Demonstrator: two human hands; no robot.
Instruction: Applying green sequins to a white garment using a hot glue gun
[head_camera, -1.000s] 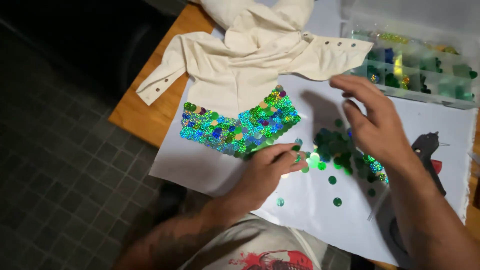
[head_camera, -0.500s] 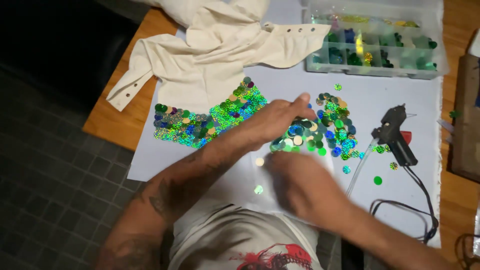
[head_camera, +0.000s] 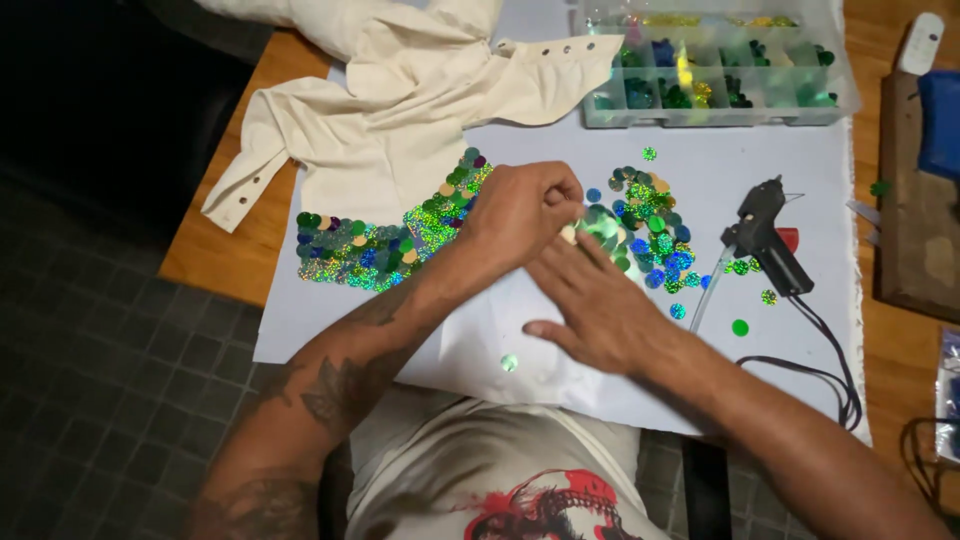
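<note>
the left hand (head_camera: 520, 210) is curled into a loose fist, knuckles up, with its fingertips pinched together at the right side. its tattooed forearm runs down toward the near left. the right hand (head_camera: 590, 300) lies flat, palm down, fingers stretched toward the left hand's fingertips and thumb spread; its forearm runs off to the near right.

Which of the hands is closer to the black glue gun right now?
Right. The right hand lies flat on the white paper, just left of the glue gun. The left hand sits farther left, curled beside the loose sequin pile.
</note>
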